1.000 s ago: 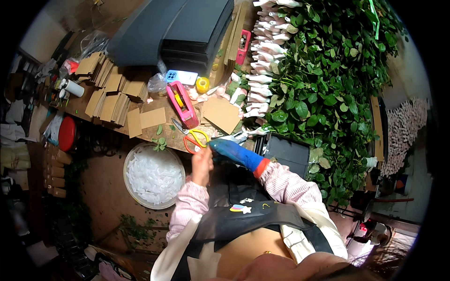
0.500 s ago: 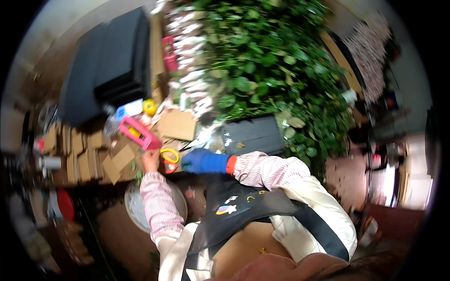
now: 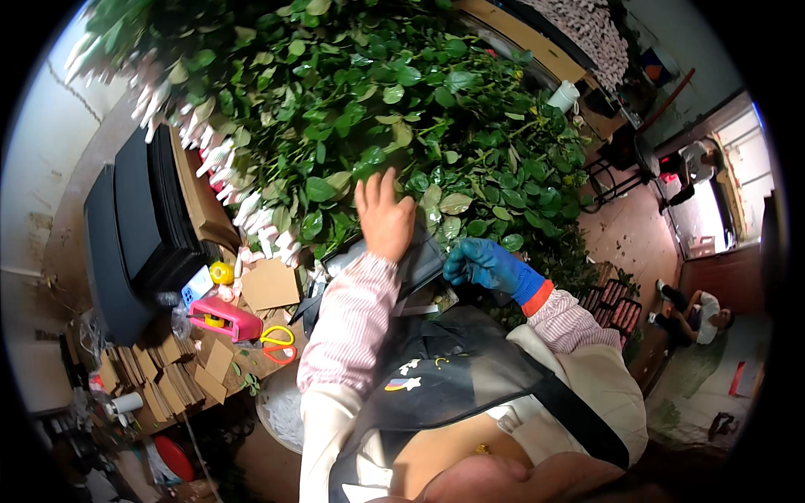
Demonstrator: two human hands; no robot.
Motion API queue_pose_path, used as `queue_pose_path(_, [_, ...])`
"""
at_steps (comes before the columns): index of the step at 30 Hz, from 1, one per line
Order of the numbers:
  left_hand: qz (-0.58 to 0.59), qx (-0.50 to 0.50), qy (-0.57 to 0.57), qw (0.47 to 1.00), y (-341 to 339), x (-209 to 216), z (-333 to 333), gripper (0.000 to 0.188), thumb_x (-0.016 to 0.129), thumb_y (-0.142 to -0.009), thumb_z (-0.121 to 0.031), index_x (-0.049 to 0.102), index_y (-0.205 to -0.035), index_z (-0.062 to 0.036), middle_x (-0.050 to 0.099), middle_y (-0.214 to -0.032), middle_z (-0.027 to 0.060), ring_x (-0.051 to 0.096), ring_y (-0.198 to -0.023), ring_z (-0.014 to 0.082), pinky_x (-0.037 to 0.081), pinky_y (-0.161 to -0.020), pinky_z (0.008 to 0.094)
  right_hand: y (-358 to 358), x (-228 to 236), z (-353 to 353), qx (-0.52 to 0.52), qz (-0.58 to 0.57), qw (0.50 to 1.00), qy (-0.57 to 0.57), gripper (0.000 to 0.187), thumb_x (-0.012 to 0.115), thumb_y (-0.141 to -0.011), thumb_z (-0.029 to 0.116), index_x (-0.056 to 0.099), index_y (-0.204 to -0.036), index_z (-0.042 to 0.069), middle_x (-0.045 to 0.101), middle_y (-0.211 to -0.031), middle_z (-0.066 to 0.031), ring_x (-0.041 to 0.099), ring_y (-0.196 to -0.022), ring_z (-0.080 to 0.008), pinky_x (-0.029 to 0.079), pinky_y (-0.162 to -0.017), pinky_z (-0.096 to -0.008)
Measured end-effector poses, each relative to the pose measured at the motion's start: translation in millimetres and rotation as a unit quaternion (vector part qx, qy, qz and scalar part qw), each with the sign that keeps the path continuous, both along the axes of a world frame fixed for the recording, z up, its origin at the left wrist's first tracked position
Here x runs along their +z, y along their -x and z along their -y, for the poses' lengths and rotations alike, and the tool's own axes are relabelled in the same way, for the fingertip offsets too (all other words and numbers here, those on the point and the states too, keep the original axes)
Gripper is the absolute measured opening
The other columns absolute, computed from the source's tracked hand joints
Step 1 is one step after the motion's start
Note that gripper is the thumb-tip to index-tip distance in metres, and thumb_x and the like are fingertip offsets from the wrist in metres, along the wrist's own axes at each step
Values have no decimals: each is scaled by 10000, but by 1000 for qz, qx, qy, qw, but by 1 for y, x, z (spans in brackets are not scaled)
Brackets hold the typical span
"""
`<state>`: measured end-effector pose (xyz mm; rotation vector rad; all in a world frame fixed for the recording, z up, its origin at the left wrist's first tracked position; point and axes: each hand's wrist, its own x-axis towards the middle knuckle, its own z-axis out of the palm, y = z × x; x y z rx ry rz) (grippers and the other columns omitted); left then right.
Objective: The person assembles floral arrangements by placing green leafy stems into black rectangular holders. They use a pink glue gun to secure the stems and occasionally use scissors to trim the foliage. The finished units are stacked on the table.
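A big heap of leafy green stems (image 3: 335, 117) covers the bench in front of me, with white and pink wrapped ends (image 3: 201, 172) along its left side. My left hand (image 3: 387, 216), bare, reaches over the heap's near edge with its fingers apart among the leaves. Beneath and beside that wrist lies a dark grey sheet (image 3: 422, 267), partly hidden by my arm. My right hand (image 3: 495, 268) wears a blue glove and hovers by the sheet's right end. Its fingers are curled in; whatever they may hold is hidden.
Left of my arm lie a pink tape dispenser (image 3: 225, 319), scissors (image 3: 278, 344) with yellow and red handles, and a cardboard piece (image 3: 270, 283). Several cardboard pieces (image 3: 163, 377) and stacked black boards (image 3: 126, 218) stand farther left. Two people are off to the right.
My left hand has left the pink tape dispenser and moved right onto the leaves. My gloved right hand has moved right, away from the scissors. The view has turned rightward.
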<state>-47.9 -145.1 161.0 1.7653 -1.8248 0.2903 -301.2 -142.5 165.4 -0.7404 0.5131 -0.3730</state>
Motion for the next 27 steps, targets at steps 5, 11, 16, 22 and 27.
queue_pose_path(5, [-11,64,-139,988,33,-30,41,607,638,-912,-141,561,-1509,-218,440,-1588,197,378,-1465,455,285,-1190,639,47,-70,-11,-62,-183,981,-13,382,633,-1061,380,669,-1214,31,748,-1142,-126,746,-1030,-245,611,-884,-365])
queue_pose_path(11, [-9,-10,-85,996,23,-28,39,500,700,-900,-125,637,-1393,-172,514,-1500,202,408,-1419,469,354,-1176,550,16,-203,-12,54,-372,884,277,251,645,-1017,282,696,-1087,46,747,-959,-152,734,-809,-322,591,-706,-421])
queue_pose_path(16, [-202,-39,-22,978,18,-2,-11,435,643,-932,18,647,-1359,-66,619,-1361,215,526,-1338,433,404,-1146,490,26,-326,-1,314,-337,558,690,266,515,-997,234,722,-1010,67,718,-993,-176,670,-891,-378,531,-840,-481])
queue_pose_path(22, [-442,198,73,872,-2,-15,-149,302,600,-1041,-78,628,-1330,2,685,-1257,113,632,-1170,242,467,-1053,383,33,-183,15,261,-116,716,636,244,645,-1004,346,738,-1119,152,709,-1082,-141,662,-934,-357,531,-805,-494])
queue_pose_path(27, [-690,302,81,653,-31,-77,-225,288,559,-1087,-157,565,-1356,-55,665,-1181,57,592,-953,95,492,-785,258,-83,12,-18,70,55,705,704,253,637,-996,344,719,-1120,139,719,-1081,-76,703,-950,-304,561,-811,-450])
